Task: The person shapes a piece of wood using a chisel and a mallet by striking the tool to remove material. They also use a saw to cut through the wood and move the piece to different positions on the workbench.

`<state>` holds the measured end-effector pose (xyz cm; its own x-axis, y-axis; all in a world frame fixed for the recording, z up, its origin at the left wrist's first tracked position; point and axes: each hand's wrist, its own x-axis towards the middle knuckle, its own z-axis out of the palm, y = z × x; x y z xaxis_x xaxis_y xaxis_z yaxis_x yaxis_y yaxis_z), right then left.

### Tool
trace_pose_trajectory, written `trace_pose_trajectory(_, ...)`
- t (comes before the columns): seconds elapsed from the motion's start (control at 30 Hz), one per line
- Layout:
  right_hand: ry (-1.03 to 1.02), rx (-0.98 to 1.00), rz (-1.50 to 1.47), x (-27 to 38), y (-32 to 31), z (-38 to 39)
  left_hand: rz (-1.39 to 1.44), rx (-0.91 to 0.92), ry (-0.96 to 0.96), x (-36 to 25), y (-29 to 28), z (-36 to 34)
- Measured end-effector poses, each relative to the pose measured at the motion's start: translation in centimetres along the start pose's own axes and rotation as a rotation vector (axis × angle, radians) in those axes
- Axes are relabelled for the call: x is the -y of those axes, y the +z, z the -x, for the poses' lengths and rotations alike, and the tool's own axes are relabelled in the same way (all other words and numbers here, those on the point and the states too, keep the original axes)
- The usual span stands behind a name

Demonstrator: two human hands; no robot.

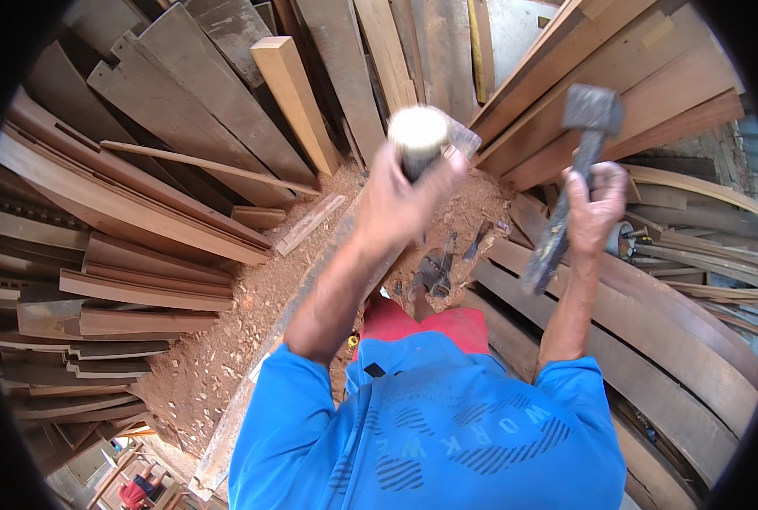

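Leaning planks [200, 110], held cylinder [419, 133], held hammer [593, 115]

Classify as a woodworking workshop. Note leaning boards [200, 102] left of and beyond the left fingers [387, 163], wood shavings [196, 365] (a loose layer) strewn beneath, and a hammer [592, 112] gripped by the right fingers [613, 184].

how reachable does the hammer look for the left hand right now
Probably not readily: the left hand holds a pale-topped cylinder, and the right hand already grips the hammer.
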<state>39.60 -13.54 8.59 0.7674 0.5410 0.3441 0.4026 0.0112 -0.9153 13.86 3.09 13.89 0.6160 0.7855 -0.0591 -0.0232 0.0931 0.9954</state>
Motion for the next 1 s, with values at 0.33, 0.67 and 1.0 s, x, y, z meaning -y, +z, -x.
trace_pose_trajectory(0.33, -0.041, 0.215, -0.413, 9.2, 3.0, 0.1, -0.134, 0.139, 0.153, 4.6, 0.3, -9.9)
trace_pose_trajectory(0.67, -0.144, 0.071, -0.48, 8.6, 6.3, -0.2, -0.377, 0.193, 0.142, 4.8, -0.5, -10.0)
trace_pose_trajectory(1.0, -0.138, 0.14, -0.501, 7.9, 5.9, -1.2, -0.268, 0.076, 0.283, 6.1, 1.4, -9.8)
